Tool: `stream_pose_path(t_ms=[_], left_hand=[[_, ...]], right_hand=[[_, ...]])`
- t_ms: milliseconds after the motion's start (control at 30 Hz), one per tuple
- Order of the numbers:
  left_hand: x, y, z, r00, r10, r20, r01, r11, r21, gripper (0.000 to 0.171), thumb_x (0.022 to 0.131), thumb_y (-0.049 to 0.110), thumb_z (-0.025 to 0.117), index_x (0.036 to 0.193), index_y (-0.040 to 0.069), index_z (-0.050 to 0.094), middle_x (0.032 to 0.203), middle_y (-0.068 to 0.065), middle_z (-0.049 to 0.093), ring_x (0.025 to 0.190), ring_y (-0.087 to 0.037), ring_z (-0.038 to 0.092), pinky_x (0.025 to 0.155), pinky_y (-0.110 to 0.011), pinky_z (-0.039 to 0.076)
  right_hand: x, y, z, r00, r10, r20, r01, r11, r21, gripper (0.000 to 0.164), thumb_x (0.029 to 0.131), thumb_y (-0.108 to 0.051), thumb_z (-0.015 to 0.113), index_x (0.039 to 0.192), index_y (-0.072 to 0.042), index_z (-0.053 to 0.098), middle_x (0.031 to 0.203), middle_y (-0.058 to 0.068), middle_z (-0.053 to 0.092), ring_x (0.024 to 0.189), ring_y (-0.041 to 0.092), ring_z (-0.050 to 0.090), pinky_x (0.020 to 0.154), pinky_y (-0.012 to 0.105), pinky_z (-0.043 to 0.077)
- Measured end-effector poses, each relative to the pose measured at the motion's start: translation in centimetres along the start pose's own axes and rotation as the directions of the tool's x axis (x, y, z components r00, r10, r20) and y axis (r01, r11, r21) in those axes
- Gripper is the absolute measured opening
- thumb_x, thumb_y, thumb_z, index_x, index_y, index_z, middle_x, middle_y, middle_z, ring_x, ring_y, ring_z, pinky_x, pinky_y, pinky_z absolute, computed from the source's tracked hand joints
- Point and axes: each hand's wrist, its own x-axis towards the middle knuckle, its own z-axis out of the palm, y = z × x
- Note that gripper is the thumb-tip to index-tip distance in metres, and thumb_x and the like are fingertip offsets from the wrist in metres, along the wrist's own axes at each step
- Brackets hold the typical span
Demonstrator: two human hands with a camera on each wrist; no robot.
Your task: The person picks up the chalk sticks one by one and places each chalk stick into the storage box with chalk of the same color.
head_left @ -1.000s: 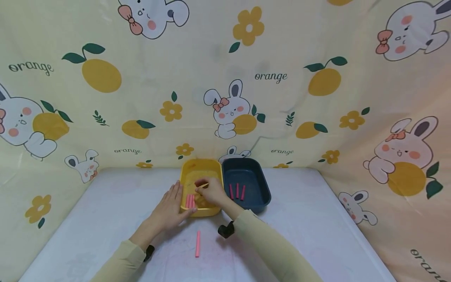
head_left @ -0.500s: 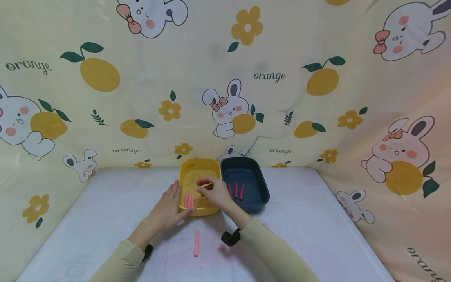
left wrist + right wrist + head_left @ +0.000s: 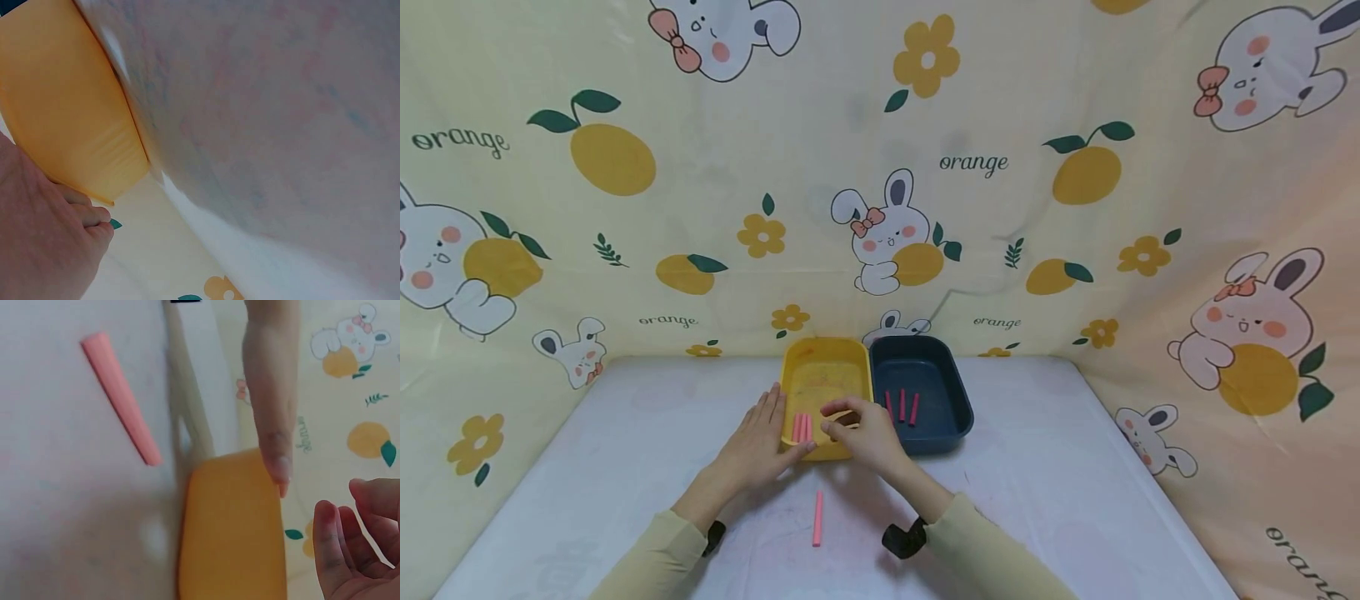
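My left hand (image 3: 754,446) rests along the left side of the yellow tray (image 3: 823,375), fingers straight, thumb at its front rim. In the left wrist view, that hand (image 3: 50,231) lies against the edge of the tray (image 3: 69,100). Over the tray's front right part hovers my right hand (image 3: 871,435), thumb and fingertips apart. Nothing sits between the fingers of the right hand (image 3: 362,544) in the right wrist view. Several pink chalk sticks (image 3: 802,427) lie side by side in the yellow tray. Another pink chalk stick (image 3: 817,518) lies on the table in front.
A dark blue tray (image 3: 936,387) stands against the yellow one's right side, with three darker pink sticks (image 3: 902,405) visible in it. The white table (image 3: 1037,467) carries faint coloured smudges. A printed cloth (image 3: 880,100) hangs behind the table.
My right hand has come toward me, from the middle of the yellow tray to its front right. My left hand stays in place, and the sticks keep their positions.
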Motion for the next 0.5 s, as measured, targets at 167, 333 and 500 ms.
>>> stream_pose_path(t_ms=[167,333,500], left_hand=[[-0.1,0.0,0.0,1.0,0.004,-0.001,-0.004,1.0,0.002,0.111,0.099,0.072,0.048,0.16,-0.014,0.013,0.17,-0.029,0.005,0.157,-0.048,0.01,0.126,-0.061,0.017],[-0.1,0.0,-0.2,1.0,0.008,-0.008,-0.008,1.0,0.005,0.109,0.1,0.07,0.048,0.16,-0.014,0.013,0.17,-0.03,0.004,0.157,-0.048,0.011,0.126,-0.061,0.017],[-0.1,0.1,-0.2,1.0,0.008,-0.008,-0.008,1.0,-0.003,0.11,0.1,0.071,0.049,0.159,-0.014,0.013,0.17,-0.03,0.005,0.157,-0.049,0.01,0.126,-0.061,0.017]], right_hand=[[-1.3,0.6,0.2,1.0,-0.021,0.022,0.022,0.999,-0.043,0.018,0.094,-0.018,0.079,0.112,-0.014,0.076,0.11,0.0,0.074,0.093,0.015,0.07,0.08,0.028,0.062],[-2.3,1.6,0.4,0.996,-0.076,0.057,0.08,0.993,-0.084,0.019,0.093,-0.015,0.08,0.111,-0.011,0.076,0.109,0.001,0.075,0.093,0.013,0.071,0.083,0.025,0.06],[-3.2,2.3,0.7,0.989,-0.108,0.099,0.117,0.989,-0.095,0.018,0.091,-0.008,0.08,0.109,-0.007,0.076,0.106,0.005,0.076,0.089,0.011,0.071,0.08,0.022,0.059]])
